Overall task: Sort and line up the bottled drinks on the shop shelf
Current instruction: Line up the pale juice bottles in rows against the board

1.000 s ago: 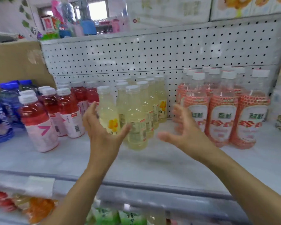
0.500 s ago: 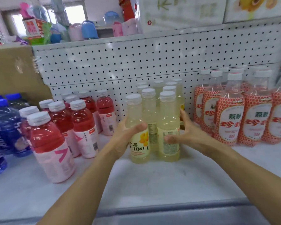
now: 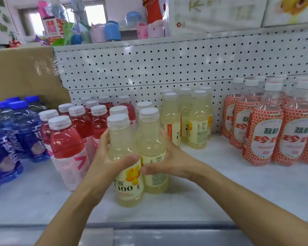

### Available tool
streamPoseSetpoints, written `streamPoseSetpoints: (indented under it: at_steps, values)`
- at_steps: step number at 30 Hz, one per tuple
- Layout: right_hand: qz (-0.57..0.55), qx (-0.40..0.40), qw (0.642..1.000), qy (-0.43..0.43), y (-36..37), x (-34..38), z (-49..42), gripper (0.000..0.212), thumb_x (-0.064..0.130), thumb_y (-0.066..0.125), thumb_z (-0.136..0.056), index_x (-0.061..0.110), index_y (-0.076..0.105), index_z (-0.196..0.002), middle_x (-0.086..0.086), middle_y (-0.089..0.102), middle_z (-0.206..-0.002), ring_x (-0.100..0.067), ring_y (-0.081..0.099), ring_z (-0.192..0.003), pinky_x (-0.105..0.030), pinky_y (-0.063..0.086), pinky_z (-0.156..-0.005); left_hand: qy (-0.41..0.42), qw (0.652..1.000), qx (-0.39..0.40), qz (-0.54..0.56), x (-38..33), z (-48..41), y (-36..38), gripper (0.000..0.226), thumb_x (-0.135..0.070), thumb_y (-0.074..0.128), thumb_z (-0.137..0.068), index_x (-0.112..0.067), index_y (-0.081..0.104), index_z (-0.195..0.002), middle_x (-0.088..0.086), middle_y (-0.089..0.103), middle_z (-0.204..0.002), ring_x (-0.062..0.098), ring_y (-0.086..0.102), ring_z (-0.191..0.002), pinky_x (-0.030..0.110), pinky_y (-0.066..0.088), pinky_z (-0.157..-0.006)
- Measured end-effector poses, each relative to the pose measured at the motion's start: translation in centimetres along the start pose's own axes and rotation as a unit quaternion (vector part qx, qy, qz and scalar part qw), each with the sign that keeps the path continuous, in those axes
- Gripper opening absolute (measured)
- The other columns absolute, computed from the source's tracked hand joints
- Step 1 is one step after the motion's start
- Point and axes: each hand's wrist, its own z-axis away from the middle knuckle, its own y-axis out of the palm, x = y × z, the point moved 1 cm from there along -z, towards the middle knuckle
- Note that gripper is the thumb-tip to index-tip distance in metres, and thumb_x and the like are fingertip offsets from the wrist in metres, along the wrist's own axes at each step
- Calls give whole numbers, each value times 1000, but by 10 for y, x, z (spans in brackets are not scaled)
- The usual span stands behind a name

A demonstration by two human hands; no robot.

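Note:
Several pale yellow lemon drink bottles with white caps stand in the middle of the white shelf. My left hand grips the front left yellow bottle, its thumb across the label. My right hand grips the yellow bottle beside it. Two more yellow bottles stand right behind these. A separate group of yellow bottles stays at the back by the pegboard.
Red drink bottles crowd the left, blue-capped blue bottles farther left. Orange-patterned lychee bottles fill the right. A pegboard back wall and a cardboard box stand behind. Shelf's front edge runs below.
Both hands closed on the front yellow bottles and slid them forward and left, toward the red bottles and away from the rear yellow group.

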Motion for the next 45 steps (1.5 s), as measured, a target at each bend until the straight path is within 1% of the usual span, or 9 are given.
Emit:
streamPoseSetpoints:
  at_steps: [8,10,13,17,24,29,32,37,45]
  values:
    - [13,69,998,-5,4,10,-5,121,48,88,-58,43,15,-153,16,38,-151,-5,44,-134,-39,38,-112,3,985,-161,-66,-22,22,-2,119,-48,94,-50,-40,29,-150,-10,53,-144,12,54,-129,45,48,-105]
    - [69,55,996,-8,-21,20,-1,106,62,79,-62,39,28,-152,17,41,-150,-2,46,-130,-36,42,-108,90,964,-217,-123,-41,24,4,110,-48,86,-63,-36,22,-152,-13,36,-155,1,38,-139,21,36,-113]
    - [102,-108,987,-59,-79,44,1,73,71,69,-70,36,55,-132,21,61,-124,10,59,-106,-20,51,-89,227,922,-211,-230,-87,11,12,79,-49,75,-80,-37,31,-145,-14,42,-146,-9,41,-131,0,31,-102]
    - [261,-298,913,-100,-156,62,-19,34,37,66,-93,27,61,-125,9,59,-118,-7,56,-111,-27,46,-93,264,889,-20,-374,-150,-53,44,58,-54,58,-89,-35,41,-141,-13,50,-131,0,52,-115,18,42,-96]
    - [432,-138,887,84,-194,51,-63,50,45,63,-93,25,51,-138,-6,51,-142,-17,53,-100,-32,43,-81,42,736,232,-635,-134,-191,111,68,-47,58,-97,-28,27,-155,5,33,-158,29,46,-136,48,39,-111]
    - [441,-124,885,79,-193,50,-68,56,38,68,-91,21,48,-141,-6,50,-141,-17,61,-86,-27,46,-64,-16,725,290,-624,-111,-217,123,45,-41,62,-96,-22,51,-136,12,68,-111,20,72,-84,29,52,-68]
    - [438,-106,889,87,-195,55,-61,58,34,69,-92,21,47,-144,-5,49,-142,-19,67,-75,-30,56,-64,4,699,305,-647,-113,-219,115,30,-38,65,-95,-25,61,-121,-2,68,-86,11,71,-72,30,46,-72]
    - [454,-35,883,112,-203,75,-40,43,30,71,-90,24,54,-130,-6,69,-94,-18,71,-71,-37,57,-75,-42,657,332,-676,-122,-220,90,18,-30,68,-93,-34,62,-110,-4,71,-96,11,70,-78,40,41,-98]
    - [522,83,830,175,-205,106,-47,40,39,71,-88,22,58,-122,3,62,-103,-6,68,-67,-24,57,-62,-78,662,305,-680,-111,-228,45,26,-15,70,-91,-33,62,-108,5,62,-121,20,69,-92,34,49,-85]
